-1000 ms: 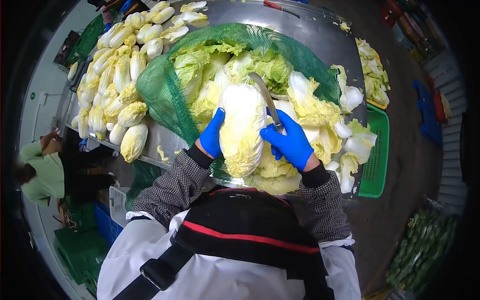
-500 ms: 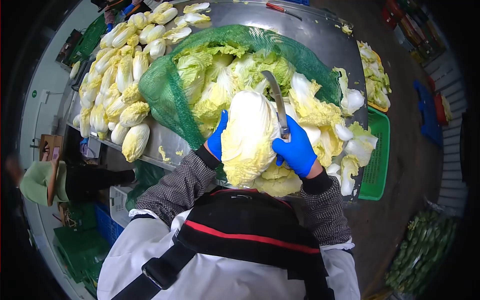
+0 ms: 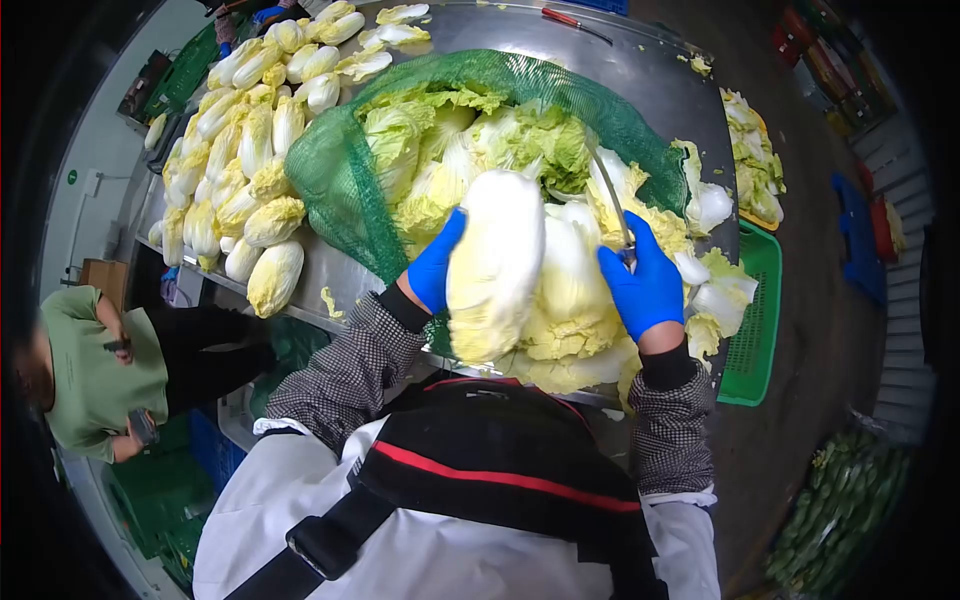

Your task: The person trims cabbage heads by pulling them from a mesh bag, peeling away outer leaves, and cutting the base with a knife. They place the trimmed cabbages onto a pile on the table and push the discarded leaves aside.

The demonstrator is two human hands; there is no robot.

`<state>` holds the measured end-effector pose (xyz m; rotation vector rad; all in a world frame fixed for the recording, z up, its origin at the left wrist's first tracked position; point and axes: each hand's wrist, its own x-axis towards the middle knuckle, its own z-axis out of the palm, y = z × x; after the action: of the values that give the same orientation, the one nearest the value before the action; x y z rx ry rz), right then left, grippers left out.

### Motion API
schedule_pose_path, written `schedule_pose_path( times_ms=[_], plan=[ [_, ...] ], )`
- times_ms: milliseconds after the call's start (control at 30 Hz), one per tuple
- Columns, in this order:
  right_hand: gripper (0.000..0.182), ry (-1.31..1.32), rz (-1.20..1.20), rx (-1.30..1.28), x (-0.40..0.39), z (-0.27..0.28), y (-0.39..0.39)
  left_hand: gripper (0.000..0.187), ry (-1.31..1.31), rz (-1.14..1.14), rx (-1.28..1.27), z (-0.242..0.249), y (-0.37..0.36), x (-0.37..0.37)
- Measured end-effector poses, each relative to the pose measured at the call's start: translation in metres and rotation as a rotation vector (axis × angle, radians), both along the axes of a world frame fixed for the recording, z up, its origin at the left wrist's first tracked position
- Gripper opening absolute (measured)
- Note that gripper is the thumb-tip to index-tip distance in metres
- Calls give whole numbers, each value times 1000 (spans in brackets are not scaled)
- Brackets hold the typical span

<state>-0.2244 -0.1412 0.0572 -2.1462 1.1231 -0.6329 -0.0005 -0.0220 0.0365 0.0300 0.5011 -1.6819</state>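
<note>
My left hand (image 3: 436,265), in a blue glove, grips the left side of a pale napa cabbage (image 3: 495,260) held upright over the steel table's near edge. My right hand (image 3: 645,285), also blue-gloved, holds a curved knife (image 3: 612,200) with its blade pointing away from me, just right of the cabbage. A peeled outer leaf (image 3: 570,280) hangs loose between the cabbage and my right hand. Behind them lies an open green net sack (image 3: 330,190) full of untrimmed cabbages.
A heap of trimmed cabbages (image 3: 235,150) covers the steel table (image 3: 640,70) at the left. Loose leaves (image 3: 715,290) pile at the right beside a green crate (image 3: 755,320). A person in a green shirt (image 3: 90,370) crouches at the lower left. A red-handled tool (image 3: 570,20) lies far back.
My right hand has swung the knife away to the right, off the cabbage, and an outer leaf has come loose. The person at the left has shifted and now crouches facing the other way.
</note>
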Motion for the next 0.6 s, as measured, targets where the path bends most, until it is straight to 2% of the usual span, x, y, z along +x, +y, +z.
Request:
schedule_pose_path(
  times_ms=[33, 67, 100, 167, 200, 233, 267, 300, 333, 367, 400, 433, 467, 500, 533, 567, 600],
  plan=[
    [57, -127, 38, 205, 8, 18, 7, 52, -811, -93, -89, -5, 1, -4],
    [59, -169, 73, 421, 12, 32, 12, 54, -1149, -111, -79, -6, -1, -4],
    [60, -223, 113, 545, 16, 20, 10, 54, -1146, -113, -79, 0, 1, -7],
    [57, -194, 111, 755, 20, 19, 11, 55, -1561, -125, -119, 24, 5, -12],
    [55, -461, 177, 771, 20, 9, 7, 58, -1628, -119, -78, 30, 7, -9],
    [52, -725, 244, 781, 19, -13, 2, 63, -1465, -124, -325, 42, 8, -7],
    [48, -939, 189, 1175, 15, -41, -3, 64, -1350, -73, -406, 48, 11, -6],
    [47, -1155, 140, 1456, 16, -33, 5, 66, -1233, -21, -487, 51, 11, -7],
    [49, -1124, 232, 1284, 17, -59, 3, 67, -1232, 25, -405, 50, 10, -8],
    [50, -1088, 318, 1115, 18, -86, 2, 65, -1368, 57, -306, 44, 6, -10],
    [45, -1360, 765, 1278, 22, -55, 11, 63, -1397, -6, -229, 31, 4, -14],
    [45, -1355, 766, 1277, 23, -61, 15, 62, -1429, -67, -152, 17, 0, -19],
    [45, -1239, 609, 1269, 26, -73, 17, 71, -1389, -184, -180, 5, -3, -29],
    [45, -1120, 457, 1256, 29, -80, 19, 63, -1277, -222, -226, 9, -4, -42],
    [45, -881, 286, 832, 31, -68, 19, 62, -1151, -175, -186, 8, -8, -52],
    [42, -766, 193, 741, 26, -85, 13, 61, -1024, -128, -146, 7, -9, -58],
    [41, -528, 105, 782, 21, -50, 12, 60, -794, -172, -177, -2, -6, -49]
  ],
)
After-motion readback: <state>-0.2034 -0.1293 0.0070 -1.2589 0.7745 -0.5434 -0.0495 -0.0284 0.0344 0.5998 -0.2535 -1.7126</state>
